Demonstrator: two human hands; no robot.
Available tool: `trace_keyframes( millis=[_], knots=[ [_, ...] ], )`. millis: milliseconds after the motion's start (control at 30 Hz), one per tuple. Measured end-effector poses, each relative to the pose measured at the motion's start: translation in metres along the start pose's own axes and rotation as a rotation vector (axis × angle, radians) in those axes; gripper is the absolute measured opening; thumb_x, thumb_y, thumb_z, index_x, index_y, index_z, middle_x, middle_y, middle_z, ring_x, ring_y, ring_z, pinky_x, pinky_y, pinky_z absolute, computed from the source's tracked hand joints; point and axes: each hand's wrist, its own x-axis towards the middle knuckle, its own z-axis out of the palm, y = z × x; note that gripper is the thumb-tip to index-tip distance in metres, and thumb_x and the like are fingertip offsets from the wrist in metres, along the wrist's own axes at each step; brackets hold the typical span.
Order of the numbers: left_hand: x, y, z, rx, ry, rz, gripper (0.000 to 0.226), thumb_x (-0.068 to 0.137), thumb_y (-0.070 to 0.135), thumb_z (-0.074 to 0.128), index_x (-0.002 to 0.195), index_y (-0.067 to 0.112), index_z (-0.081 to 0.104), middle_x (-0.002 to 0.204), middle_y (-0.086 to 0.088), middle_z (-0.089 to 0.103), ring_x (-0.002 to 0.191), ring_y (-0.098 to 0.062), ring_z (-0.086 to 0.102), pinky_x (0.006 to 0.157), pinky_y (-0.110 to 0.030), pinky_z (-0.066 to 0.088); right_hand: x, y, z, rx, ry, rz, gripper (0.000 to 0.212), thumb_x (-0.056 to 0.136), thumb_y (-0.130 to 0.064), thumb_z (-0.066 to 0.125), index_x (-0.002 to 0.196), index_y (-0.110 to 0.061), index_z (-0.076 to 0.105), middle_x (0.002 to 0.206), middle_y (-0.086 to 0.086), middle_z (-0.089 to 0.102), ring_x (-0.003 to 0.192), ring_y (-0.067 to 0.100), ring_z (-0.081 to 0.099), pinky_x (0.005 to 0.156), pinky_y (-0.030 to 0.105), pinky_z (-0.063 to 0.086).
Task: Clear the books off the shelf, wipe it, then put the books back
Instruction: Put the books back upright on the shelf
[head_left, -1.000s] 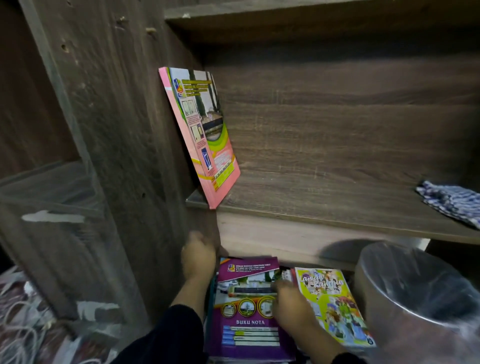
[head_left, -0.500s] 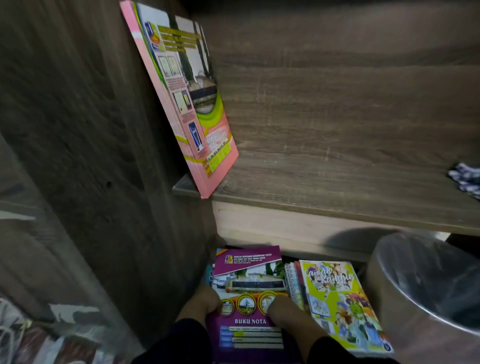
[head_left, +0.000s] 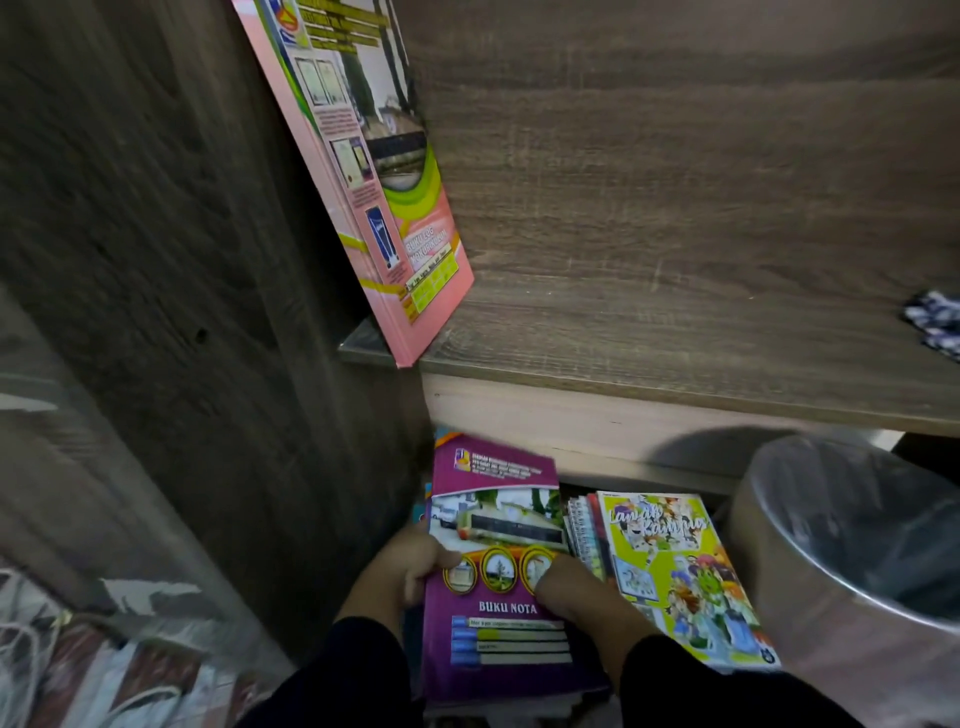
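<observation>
The job looks to be at its last stage, putting the books back: the shelf (head_left: 675, 291) is almost bare, with one pink book (head_left: 363, 171) already leaning against the left side panel (head_left: 171, 249) and a checked cloth (head_left: 935, 325) lying at the shelf's far right edge. Below the shelf, down on the floor, the other books sit in piles. Both hands are on the purple notebook (head_left: 493, 561) at the top of the left pile: the left hand (head_left: 400, 569) curls round its left edge with the thumb on the cover, and the right hand (head_left: 576, 592) closes over its right edge, fingers bent onto the cover. Whether they grip just this notebook or several books beneath it cannot be told. Just to the right lie a spiral-bound pad (head_left: 584, 530) and a green comic (head_left: 680, 566), with a lined bin (head_left: 852, 561) beside them. The next move likely calls for lifting the notebook clear of the shelf's front lip, tipping it upright, and standing it against the pink book without knocking that one over.
</observation>
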Motion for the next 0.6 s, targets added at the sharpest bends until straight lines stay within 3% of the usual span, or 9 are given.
trace_keyframes(
  millis=[67,100,167,233,300,367,467,533,600],
  knots=[
    [-0.009,0.001,-0.009,-0.075,-0.074,0.049,0.045,0.086,-0.021,0.049,0.122,0.006,0.056,0.101,-0.022,0.069,0.087,-0.038,0.066,0.072,-0.046,0.056,-0.004,0.002,-0.001,0.228,0.060,0.000,0.013,0.091,-0.010,0.054,0.082,-0.019,0.054,0.093,0.001,0.058,0.077,0.013,0.050,0.072,0.026,0.045],
    [-0.014,0.000,-0.014,-0.104,-0.102,0.068,0.047,0.084,-0.021,0.050,0.122,0.007,0.057,0.100,-0.021,0.070,0.085,-0.038,0.068,0.070,-0.047,0.058,-0.005,0.004,-0.002,0.352,0.077,-0.010,0.019,0.088,-0.008,0.059,0.107,-0.012,0.056,0.110,0.009,0.060,0.088,0.019,0.054,0.077,0.029,0.048],
    [-0.027,0.000,-0.023,-0.155,-0.132,0.104,0.046,0.083,-0.022,0.049,0.114,0.010,0.060,0.091,-0.019,0.074,0.076,-0.035,0.071,0.063,-0.045,0.060,-0.008,0.004,-0.001,0.610,0.083,0.007,0.071,0.083,-0.005,0.068,0.142,-0.003,0.028,0.135,0.019,0.049,0.104,0.028,0.057,0.072,0.030,0.052],
    [-0.035,-0.003,-0.031,-0.164,-0.160,0.130,0.045,0.084,-0.022,0.048,0.112,0.010,0.061,0.091,-0.018,0.074,0.076,-0.032,0.071,0.063,-0.044,0.060,-0.010,0.004,-0.002,0.732,0.078,0.019,0.094,0.079,-0.008,0.073,0.150,-0.008,0.011,0.147,0.018,0.038,0.117,0.031,0.054,0.067,0.031,0.055],
    [-0.043,-0.005,-0.036,-0.188,-0.178,0.146,0.043,0.085,-0.019,0.049,0.116,0.008,0.060,0.100,-0.021,0.072,0.084,-0.035,0.069,0.071,-0.046,0.059,-0.010,0.007,-0.007,0.744,0.074,0.006,0.083,0.078,-0.016,0.076,0.145,-0.005,0.029,0.136,0.017,0.052,0.110,0.031,0.060,0.071,0.030,0.055],
    [-0.042,-0.006,-0.035,-0.175,-0.118,0.158,0.040,0.087,-0.017,0.049,0.119,0.005,0.058,0.108,-0.024,0.068,0.091,-0.037,0.066,0.079,-0.048,0.056,-0.011,0.007,-0.013,0.699,0.149,-0.036,0.046,0.083,-0.014,0.069,0.123,0.003,0.056,0.102,0.015,0.068,0.082,0.026,0.065,0.062,0.023,0.050],
    [-0.032,-0.007,-0.025,-0.077,0.059,0.172,0.034,0.090,-0.017,0.044,0.117,-0.001,0.058,0.104,-0.025,0.067,0.087,-0.035,0.064,0.083,-0.046,0.051,-0.020,0.000,-0.019,0.472,0.203,-0.070,0.006,0.087,-0.007,0.062,0.086,-0.001,0.063,0.075,0.008,0.060,0.061,0.016,0.052,0.042,0.017,0.038],
    [-0.020,-0.010,-0.019,0.035,0.147,0.167,0.032,0.088,-0.015,0.047,0.114,-0.003,0.061,0.104,-0.028,0.066,0.087,-0.035,0.064,0.081,-0.046,0.052,-0.020,-0.003,-0.018,0.309,0.196,-0.046,0.026,0.087,-0.004,0.060,0.065,-0.012,0.048,0.064,0.002,0.050,0.055,0.011,0.045,0.041,0.020,0.032],
    [-0.009,-0.012,-0.013,0.109,0.173,0.157,0.030,0.086,-0.012,0.049,0.111,-0.002,0.063,0.105,-0.029,0.066,0.092,-0.038,0.065,0.084,-0.049,0.052,-0.010,-0.003,-0.011,0.220,0.167,0.011,0.030,0.087,-0.001,0.055,0.062,-0.012,0.042,0.063,0.003,0.046,0.057,0.015,0.046,0.046,0.022,0.032]
  ],
)
